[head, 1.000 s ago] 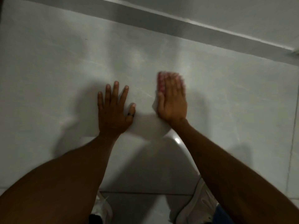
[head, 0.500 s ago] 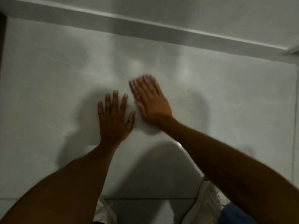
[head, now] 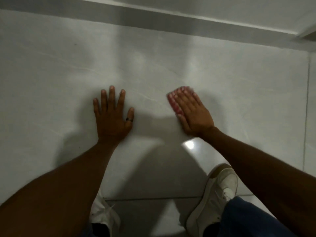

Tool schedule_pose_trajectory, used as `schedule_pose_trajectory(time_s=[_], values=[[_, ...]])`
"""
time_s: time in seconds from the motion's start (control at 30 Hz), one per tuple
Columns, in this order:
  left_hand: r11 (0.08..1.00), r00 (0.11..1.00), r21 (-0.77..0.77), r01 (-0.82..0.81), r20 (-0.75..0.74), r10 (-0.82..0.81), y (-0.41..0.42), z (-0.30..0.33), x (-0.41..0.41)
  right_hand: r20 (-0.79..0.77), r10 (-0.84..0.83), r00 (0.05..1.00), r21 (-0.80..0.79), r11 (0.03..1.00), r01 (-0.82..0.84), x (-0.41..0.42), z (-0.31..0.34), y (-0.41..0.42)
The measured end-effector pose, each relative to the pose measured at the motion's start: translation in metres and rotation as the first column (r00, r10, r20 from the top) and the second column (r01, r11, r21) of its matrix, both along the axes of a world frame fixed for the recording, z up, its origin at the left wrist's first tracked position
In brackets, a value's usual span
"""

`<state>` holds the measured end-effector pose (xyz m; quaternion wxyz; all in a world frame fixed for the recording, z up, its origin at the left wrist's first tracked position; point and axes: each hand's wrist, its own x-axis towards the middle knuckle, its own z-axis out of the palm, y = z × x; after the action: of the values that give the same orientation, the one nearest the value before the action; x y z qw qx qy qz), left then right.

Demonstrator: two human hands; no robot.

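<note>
My left hand (head: 112,115) lies flat on the pale grey floor tile (head: 51,82), fingers spread and straight, a dark ring on the thumb. My right hand (head: 191,112) presses flat with straight fingers on a small pink cloth (head: 172,100), which shows only along the hand's left edge and at the fingertips. The rest of the cloth is hidden under the palm. The two hands are about a hand's width apart.
A grey skirting strip (head: 153,23) and a white wall run along the far edge of the floor. My white shoes (head: 220,190) stand close below the hands. Tile joints run at the right (head: 307,108) and near the shoes.
My right hand slid the pink cloth left toward my left hand, then back out to the right. My left hand stayed planted on the tile.
</note>
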<state>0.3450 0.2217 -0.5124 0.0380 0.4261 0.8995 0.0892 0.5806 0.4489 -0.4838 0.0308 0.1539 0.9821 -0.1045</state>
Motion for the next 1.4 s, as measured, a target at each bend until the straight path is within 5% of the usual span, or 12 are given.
schedule_pose_trajectory(time_s=[0.2, 0.37, 0.5, 0.57, 0.63, 0.73, 0.87, 0.97, 1.07, 1.2, 1.3, 1.4], values=[[0.999, 1.000, -0.053, 0.004, -0.021, -0.005, 0.001, 0.000, -0.001, 0.057, -0.432, 0.900, -0.153, 0.887, 0.435, -0.070, 0.013, 0.038], [0.993, 0.997, -0.117, -0.001, 0.078, 0.010, 0.003, 0.017, 0.000, 0.227, -0.408, 0.884, -0.136, 0.886, 0.443, -0.129, 0.030, 0.025], [0.921, 0.913, -0.380, 0.088, 0.400, 0.078, 0.015, 0.080, -0.017, 0.429, -0.299, 0.852, -0.356, 0.811, 0.464, -0.121, 0.070, -0.040], [0.875, 0.667, -0.480, 0.060, 0.671, 0.323, 0.024, 0.140, -0.023, 0.487, -0.448, 0.750, -0.591, 0.463, 0.661, -0.123, 0.124, -0.075], [0.804, 0.160, -0.589, -0.084, 0.788, 0.594, 0.013, 0.213, -0.018, 0.576, -0.618, 0.535, -0.714, -0.061, 0.698, -0.135, 0.192, -0.112], [0.649, -0.468, -0.703, -0.292, 0.697, 0.544, -0.020, 0.324, -0.008, 0.734, -0.630, 0.253, -0.679, -0.682, 0.271, -0.161, 0.291, -0.156], [0.518, -0.606, -0.668, -0.534, 0.730, 0.316, -0.065, 0.448, -0.028, 0.788, -0.532, 0.308, -0.556, -0.831, -0.013, -0.201, 0.406, -0.190], [0.462, -0.442, -0.542, -0.702, 0.840, 0.314, -0.107, 0.516, -0.075, 0.697, -0.538, 0.474, -0.686, -0.693, 0.222, -0.256, 0.468, -0.207], [0.465, -0.139, -0.301, -0.832, 0.927, 0.350, -0.145, 0.563, -0.143, 0.478, -0.519, 0.709, -0.863, -0.126, 0.489, -0.334, 0.506, -0.216], [0.464, 0.254, 0.018, -0.886, 0.855, 0.451, -0.193, 0.567, -0.238, 0.109, -0.370, 0.923, -0.873, 0.408, 0.267, -0.451, 0.523, -0.238], [0.430, 0.314, 0.089, -0.898, 0.815, 0.487, -0.209, 0.532, -0.298, -0.068, -0.148, 0.987, -0.640, 0.765, 0.071, -0.531, 0.506, -0.264], [0.441, 0.274, 0.013, -0.898, 0.799, 0.535, -0.205, 0.492, -0.342, 0.063, 0.031, 0.997, -0.189, 0.982, -0.019, -0.574, 0.487, -0.279]])
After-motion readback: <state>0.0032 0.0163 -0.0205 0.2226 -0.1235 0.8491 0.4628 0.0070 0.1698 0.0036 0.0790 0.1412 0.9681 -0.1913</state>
